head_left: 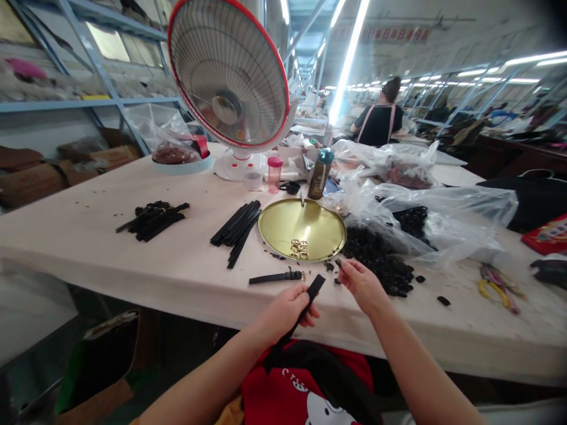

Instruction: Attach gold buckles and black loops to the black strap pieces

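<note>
My left hand (290, 310) is closed around a black strap (316, 287), whose flat end points up and away from me. My right hand (361, 283) pinches a small black loop (339, 263) over the table's near part, just right of the strap. Beyond the hands lies a round gold tray (279, 227) with several gold buckles (299, 248) near its front rim. A short black strap with a buckle (277, 277) rests on the table left of my hands. At the right, a heap of small black pieces (381, 262) spills from a clear plastic bag (465, 206).
Black strap bundles (237, 227) and a second pile (155, 220) lie to the left. A red-rimmed fan heater (228, 106), a pink cup (274, 175) and a bottle (319, 174) stand behind the tray. Yellow-handled pliers (494, 292) lie right. A person (378, 121) sits farther back.
</note>
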